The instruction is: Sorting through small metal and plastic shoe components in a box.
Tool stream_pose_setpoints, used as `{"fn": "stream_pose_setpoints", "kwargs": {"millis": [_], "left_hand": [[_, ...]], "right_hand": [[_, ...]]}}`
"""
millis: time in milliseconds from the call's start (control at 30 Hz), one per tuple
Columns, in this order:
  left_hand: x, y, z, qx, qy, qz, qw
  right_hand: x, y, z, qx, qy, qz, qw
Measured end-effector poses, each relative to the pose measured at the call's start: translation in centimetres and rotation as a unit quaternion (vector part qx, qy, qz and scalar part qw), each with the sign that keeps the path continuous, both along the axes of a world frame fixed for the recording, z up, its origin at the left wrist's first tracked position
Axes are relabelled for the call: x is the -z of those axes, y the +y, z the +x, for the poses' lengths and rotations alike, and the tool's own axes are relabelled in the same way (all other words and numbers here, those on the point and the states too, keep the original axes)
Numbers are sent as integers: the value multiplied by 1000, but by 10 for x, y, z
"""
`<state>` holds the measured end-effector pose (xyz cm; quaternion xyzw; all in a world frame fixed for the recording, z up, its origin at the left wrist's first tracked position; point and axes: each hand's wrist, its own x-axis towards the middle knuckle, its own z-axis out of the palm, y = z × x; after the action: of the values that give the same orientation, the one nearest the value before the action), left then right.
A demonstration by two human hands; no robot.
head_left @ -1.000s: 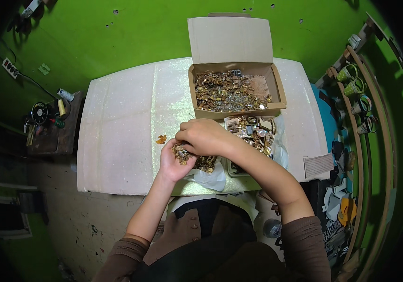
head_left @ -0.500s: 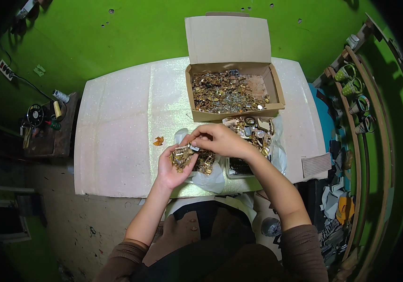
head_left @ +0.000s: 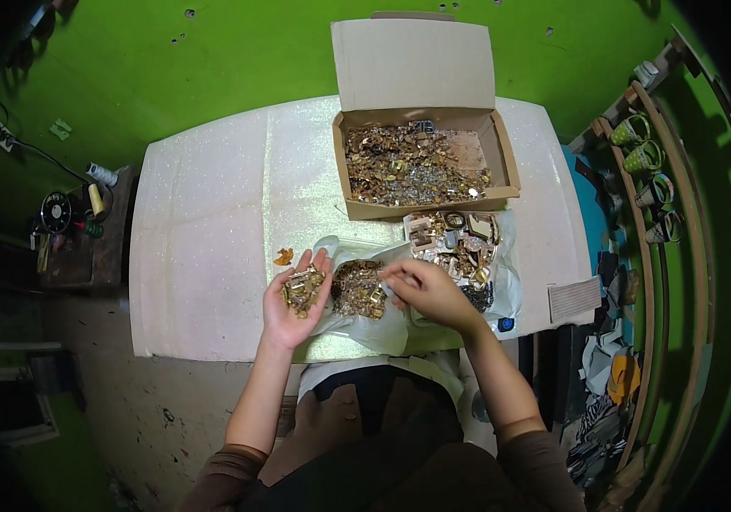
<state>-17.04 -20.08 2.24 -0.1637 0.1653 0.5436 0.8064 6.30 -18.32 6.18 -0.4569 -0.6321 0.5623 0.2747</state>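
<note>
My left hand [head_left: 280, 324] is turned palm up and cupped around a handful of small gold-toned metal fittings [head_left: 302, 292]. To its right, a pale plastic bag [head_left: 382, 333] lies spread on the table with a heap of similar small fittings [head_left: 355, 286] in it. Over the right edge of that heap is my right hand [head_left: 430, 293], its fingers drawn together; what they hold, if anything, is too small to make out. Larger buckle-like metal pieces [head_left: 459, 247] lie on another plastic bag just beyond my right hand.
An open cardboard box [head_left: 433, 208] full of loose metal pieces stands at the back of the white table [head_left: 203, 247]. An orange-brown scrap [head_left: 283, 256] lies near my left fingertips. A striped card [head_left: 574, 299] is at the right edge. A rack [head_left: 664, 230] holds green patterned straps.
My hands have moved apart: the left went left with its handful, and the right left the left palm for the heap in the bag, which now shows more fully.
</note>
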Motion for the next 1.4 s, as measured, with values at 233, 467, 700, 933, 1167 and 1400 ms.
{"fn": "stream_pose_setpoints", "kwargs": {"millis": [233,467,700,933,1167,1400], "left_hand": [[2,-6,-4,-15,-12,-21,1000],[5,-12,-2,5,-16,-18,1000],[7,-16,11,17,-28,-11,999],[7,-16,13,14,-31,-8,999],[5,-19,21,9,-35,-13,999],[6,-19,34,34,-50,-9,998]], "right_hand": [[32,-49,-4,37,44,-124,991],[35,-49,-15,138,-96,-4,986],[29,-31,-30,136,-141,127,972],[31,-26,-35,159,-253,251,921],[13,-21,-31,151,-188,262,934],[-3,-17,-38,54,-117,280,951]]}}
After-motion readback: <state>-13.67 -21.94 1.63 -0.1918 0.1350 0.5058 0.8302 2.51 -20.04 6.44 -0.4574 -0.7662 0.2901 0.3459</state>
